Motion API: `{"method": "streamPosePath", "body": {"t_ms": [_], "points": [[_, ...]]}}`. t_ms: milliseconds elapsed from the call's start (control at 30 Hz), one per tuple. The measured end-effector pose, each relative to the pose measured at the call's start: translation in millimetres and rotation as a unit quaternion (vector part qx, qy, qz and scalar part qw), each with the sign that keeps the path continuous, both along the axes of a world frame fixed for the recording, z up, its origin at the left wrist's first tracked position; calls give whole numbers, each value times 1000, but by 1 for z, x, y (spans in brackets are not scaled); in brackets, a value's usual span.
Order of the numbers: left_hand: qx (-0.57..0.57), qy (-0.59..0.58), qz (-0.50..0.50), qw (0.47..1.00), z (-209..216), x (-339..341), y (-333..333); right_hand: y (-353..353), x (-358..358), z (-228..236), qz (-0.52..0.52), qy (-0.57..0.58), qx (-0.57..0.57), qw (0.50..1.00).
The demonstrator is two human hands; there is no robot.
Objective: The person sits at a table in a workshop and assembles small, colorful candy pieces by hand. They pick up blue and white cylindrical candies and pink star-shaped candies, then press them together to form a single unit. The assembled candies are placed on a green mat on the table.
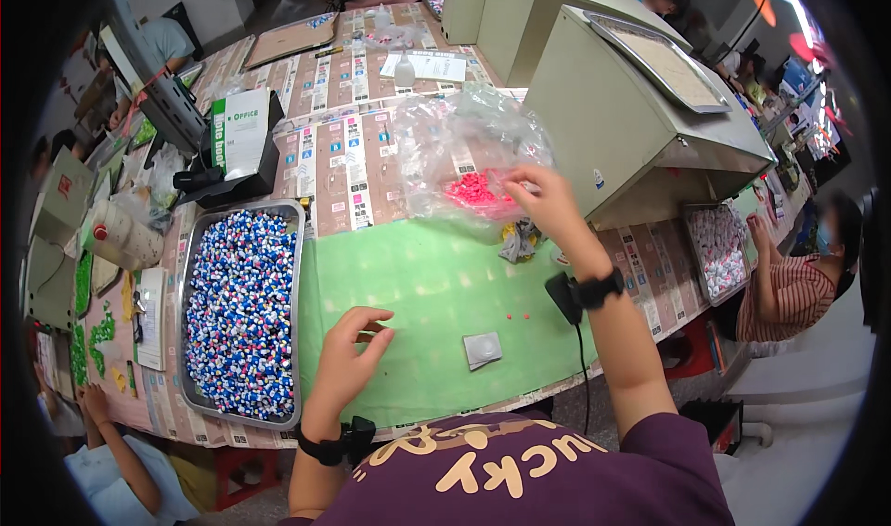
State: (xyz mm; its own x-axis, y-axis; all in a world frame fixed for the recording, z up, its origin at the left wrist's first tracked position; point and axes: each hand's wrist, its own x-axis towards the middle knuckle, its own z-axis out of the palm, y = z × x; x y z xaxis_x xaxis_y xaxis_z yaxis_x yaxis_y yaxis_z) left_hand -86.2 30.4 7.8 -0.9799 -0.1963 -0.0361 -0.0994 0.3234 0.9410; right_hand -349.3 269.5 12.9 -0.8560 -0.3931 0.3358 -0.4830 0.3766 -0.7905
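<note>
My right hand reaches over the edge of a clear plastic bag. Its thumb and fingertips are closed together beside a heap of small pink pieces lying in the bag; what they pinch is too small to make out. Over the green mat, my left hand hovers with thumb and fingers apart, holding nothing. To its right on the mat lie a small grey-white square block and two tiny pink pieces. A crumpled grey-and-yellow bundle sits just below my right hand.
Left of the mat stands a metal tray full of small blue, white and pink pieces. Behind it is a black box with a notebook. A grey-green metal housing rises at right. A co-worker sits beside another tray.
</note>
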Motion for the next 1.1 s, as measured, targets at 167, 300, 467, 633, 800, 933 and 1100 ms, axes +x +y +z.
{"method": "streamPosePath", "body": {"t_ms": [167, 300, 467, 633, 800, 933, 1100], "points": [[-16, -33, 36, 999, 2, 16, -24, 54, 90, 8, 89, -106, 221, 965], [-18, -14, 44, 999, 6, 3, -27, 69, 140, -8, 75, -196, 156, 965], [-28, 11, 64, 997, 21, 4, -33, 47, 140, -29, 99, -153, 167, 969], [-19, 19, 157, 987, 25, 35, -65, 39, 127, -26, 145, -131, 246, 949], [-47, 31, 193, 980, 39, 66, -102, 31, 123, -14, 163, -157, 264, 938], [-138, 29, 190, 972, 81, 75, -146, 34, 129, -27, 148, -88, 286, 943], [-92, 50, 199, 974, 121, 79, -232, 30, 132, -24, 145, -70, 288, 944]]}}
